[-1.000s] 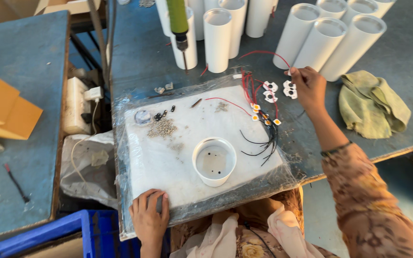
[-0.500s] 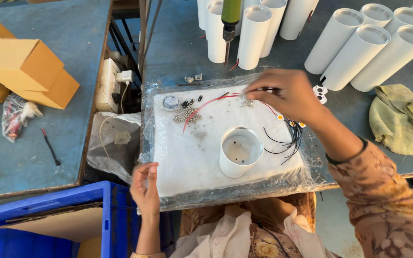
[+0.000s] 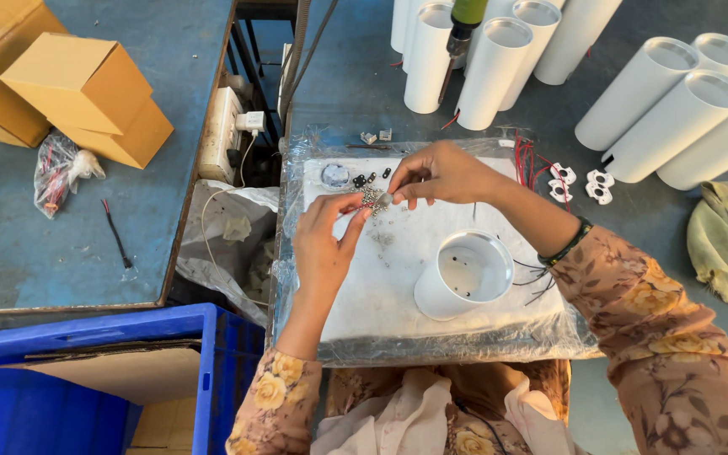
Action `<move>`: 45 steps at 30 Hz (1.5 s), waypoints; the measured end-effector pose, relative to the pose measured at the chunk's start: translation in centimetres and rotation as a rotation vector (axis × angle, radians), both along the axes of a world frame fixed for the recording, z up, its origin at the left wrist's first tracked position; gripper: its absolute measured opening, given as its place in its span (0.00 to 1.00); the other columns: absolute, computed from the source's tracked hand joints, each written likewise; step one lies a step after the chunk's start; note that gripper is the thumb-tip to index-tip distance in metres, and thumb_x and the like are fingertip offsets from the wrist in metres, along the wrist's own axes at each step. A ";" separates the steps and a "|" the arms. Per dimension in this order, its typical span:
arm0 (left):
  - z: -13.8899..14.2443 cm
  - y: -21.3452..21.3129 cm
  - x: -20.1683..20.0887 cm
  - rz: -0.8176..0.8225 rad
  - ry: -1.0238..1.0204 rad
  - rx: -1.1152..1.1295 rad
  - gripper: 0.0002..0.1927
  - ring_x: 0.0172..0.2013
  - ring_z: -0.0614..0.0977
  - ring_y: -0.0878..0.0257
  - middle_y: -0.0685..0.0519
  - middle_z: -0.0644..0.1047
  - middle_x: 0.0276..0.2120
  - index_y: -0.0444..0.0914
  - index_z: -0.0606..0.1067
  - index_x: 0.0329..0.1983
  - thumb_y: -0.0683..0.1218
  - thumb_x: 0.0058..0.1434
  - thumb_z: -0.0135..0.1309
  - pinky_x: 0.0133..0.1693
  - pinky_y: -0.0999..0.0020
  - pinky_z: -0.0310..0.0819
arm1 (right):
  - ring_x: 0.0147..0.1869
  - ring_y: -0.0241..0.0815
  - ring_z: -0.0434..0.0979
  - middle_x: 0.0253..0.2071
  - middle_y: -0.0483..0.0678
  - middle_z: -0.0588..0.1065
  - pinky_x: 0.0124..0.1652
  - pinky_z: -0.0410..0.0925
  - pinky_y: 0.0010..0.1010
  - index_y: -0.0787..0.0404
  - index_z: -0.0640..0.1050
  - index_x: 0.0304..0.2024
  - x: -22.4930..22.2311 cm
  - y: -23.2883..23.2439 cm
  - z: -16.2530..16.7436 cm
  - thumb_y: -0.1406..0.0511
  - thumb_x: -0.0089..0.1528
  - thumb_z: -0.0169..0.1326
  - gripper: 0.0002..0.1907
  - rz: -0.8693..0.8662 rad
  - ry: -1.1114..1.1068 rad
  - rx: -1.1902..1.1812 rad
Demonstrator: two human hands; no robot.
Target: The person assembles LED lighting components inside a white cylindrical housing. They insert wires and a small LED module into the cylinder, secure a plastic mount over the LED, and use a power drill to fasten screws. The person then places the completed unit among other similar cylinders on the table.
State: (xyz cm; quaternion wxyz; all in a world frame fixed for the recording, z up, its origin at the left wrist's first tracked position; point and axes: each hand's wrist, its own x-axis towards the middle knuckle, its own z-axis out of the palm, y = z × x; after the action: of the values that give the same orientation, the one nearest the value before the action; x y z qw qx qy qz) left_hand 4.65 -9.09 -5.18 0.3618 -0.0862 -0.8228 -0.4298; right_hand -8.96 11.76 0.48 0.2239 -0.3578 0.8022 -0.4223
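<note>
Both hands met over the pile of small screws [image 3: 372, 198] at the far left of the white mat [image 3: 398, 278], which lay under clear plastic sheet [image 3: 297, 278] on the bench.

Left hand [image 3: 323, 244]: fingers curled loosely upward, thumb and forefinger tips closed at the pile's edge, apparently pinching a screw, though the piece itself was too small to make out.

Right hand [image 3: 441, 174]: fingers bunched, tips pinched on something small and pale just beside the left fingertips. Could not tell what it gripped.

Step in hand, by my reading: picking a small fastener out of the pile and passing or seating it between the two hands. Next move would call for a fine, steady pinch and a clean lift clear of the loose screws, so that none scatter across the mat.

Orientation of the picked piece: too small to judge its long axis or which way it pointed.

Nearby:
- White cup-shaped housing [image 3: 465, 276] stood on the mat near the right forearm, open end up and tipped slightly toward the camera, axis roughly vertical.
- Red and black wires [image 3: 528, 160] lay at the mat's far right corner.
- White tubes [image 3: 499, 72] stood and lay beyond the mat.
- Cardboard boxes [image 3: 86, 93] sat on the left table, well apart.
</note>
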 end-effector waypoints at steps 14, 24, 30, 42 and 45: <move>-5.6 -3.5 -3.9 0.080 0.018 -0.218 0.07 0.35 0.81 0.56 0.57 0.79 0.37 0.43 0.79 0.39 0.45 0.60 0.64 0.37 0.63 0.74 | 0.25 0.38 0.79 0.30 0.50 0.80 0.22 0.66 0.25 0.60 0.71 0.47 -4.7 -4.0 -12.0 0.62 0.62 0.61 0.16 -0.005 -0.709 -0.161; -8.7 -7.1 -9.0 0.064 -0.163 -0.275 0.05 0.30 0.82 0.54 0.55 0.79 0.35 0.40 0.77 0.38 0.46 0.64 0.60 0.29 0.60 0.73 | 0.32 0.37 0.82 0.42 0.48 0.77 0.32 0.71 0.28 0.61 0.79 0.44 -6.8 -7.2 -14.6 0.63 0.62 0.62 0.11 -0.227 0.445 -0.216; -9.5 -8.2 -10.1 0.002 -0.215 -0.147 0.05 0.30 0.81 0.53 0.52 0.77 0.35 0.41 0.78 0.39 0.45 0.63 0.61 0.31 0.60 0.73 | 0.37 0.42 0.80 0.41 0.45 0.78 0.37 0.72 0.30 0.57 0.83 0.41 -8.7 -9.3 -16.1 0.66 0.60 0.64 0.07 -0.152 0.658 -0.179; -10.2 -9.0 -11.0 -0.056 -0.398 0.035 0.06 0.27 0.81 0.61 0.54 0.78 0.34 0.39 0.80 0.40 0.42 0.60 0.62 0.31 0.65 0.75 | 0.33 0.41 0.79 0.40 0.46 0.80 0.32 0.70 0.28 0.59 0.83 0.39 -10.3 -11.1 -16.3 0.70 0.61 0.63 0.05 -0.369 0.572 -0.297; -10.5 -8.9 -11.4 -0.055 -0.398 0.024 0.06 0.27 0.81 0.59 0.53 0.77 0.34 0.39 0.80 0.41 0.43 0.61 0.62 0.32 0.63 0.74 | 0.33 0.40 0.80 0.39 0.45 0.79 0.31 0.70 0.27 0.59 0.82 0.40 -10.4 -11.0 -16.1 0.71 0.60 0.64 0.05 -0.351 0.678 -0.325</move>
State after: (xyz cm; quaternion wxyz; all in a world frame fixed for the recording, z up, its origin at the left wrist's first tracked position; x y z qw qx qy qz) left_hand -6.75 -18.02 -15.71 0.1813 -0.0179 -0.8703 -0.4576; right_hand -19.34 0.71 -15.61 -0.1878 -0.3651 0.8022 -0.4335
